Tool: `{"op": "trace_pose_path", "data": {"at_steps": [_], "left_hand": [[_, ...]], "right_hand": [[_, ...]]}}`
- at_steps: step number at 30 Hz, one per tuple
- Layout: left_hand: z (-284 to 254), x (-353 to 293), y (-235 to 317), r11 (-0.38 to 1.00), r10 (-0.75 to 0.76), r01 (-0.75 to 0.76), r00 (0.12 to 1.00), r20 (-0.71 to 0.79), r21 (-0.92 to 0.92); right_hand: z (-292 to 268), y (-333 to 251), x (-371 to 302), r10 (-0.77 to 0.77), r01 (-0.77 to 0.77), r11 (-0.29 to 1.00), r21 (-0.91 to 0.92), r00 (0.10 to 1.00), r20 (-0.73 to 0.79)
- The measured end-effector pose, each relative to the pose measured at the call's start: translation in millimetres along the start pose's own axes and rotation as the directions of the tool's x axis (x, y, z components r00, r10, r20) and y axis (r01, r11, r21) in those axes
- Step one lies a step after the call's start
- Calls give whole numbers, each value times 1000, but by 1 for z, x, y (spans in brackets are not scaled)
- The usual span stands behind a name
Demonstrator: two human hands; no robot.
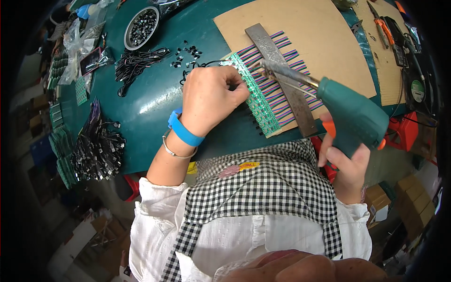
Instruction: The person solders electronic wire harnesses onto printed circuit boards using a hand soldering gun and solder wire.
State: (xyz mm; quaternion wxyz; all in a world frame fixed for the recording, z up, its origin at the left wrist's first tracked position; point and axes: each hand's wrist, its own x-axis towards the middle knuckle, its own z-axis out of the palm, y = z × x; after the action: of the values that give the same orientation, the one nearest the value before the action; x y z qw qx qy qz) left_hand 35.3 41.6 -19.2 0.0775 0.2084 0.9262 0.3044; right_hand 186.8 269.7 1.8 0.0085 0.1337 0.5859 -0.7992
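My left hand [211,91], with a blue band at its wrist, is closed in a pinch over the left edge of a green circuit board strip [257,101]. What its fingertips hold is hidden. My right hand [347,162] is wrapped round the grip of a green soldering gun [350,110] with an orange trigger. The gun's metal tip points left, over the strip and the coloured wires [272,101] fanning out from it. Across those wires lies a flat metal bar [282,75]. Strip, wires and bar rest on a brown board [324,37].
A round bowl of small black parts [142,28] stands at the back left. Loose black parts [185,54] and a black cable bundle [136,66] lie near it. More bundled cables [98,145] are at the left edge. Orange-handled pliers [383,28] lie at the far right.
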Motion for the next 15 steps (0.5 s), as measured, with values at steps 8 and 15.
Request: {"op": "trace_pose_path", "data": {"at_steps": [8, 15], "left_hand": [[-1, 5, 1, 997, 51, -50, 998, 22, -52], [2, 5, 4, 994, 106, -106, 994, -12, 3]], "right_hand": [[-20, 3, -7, 7, -7, 1000, -8, 996, 94], [-19, 5, -10, 69, -66, 997, -47, 995, 73]]}}
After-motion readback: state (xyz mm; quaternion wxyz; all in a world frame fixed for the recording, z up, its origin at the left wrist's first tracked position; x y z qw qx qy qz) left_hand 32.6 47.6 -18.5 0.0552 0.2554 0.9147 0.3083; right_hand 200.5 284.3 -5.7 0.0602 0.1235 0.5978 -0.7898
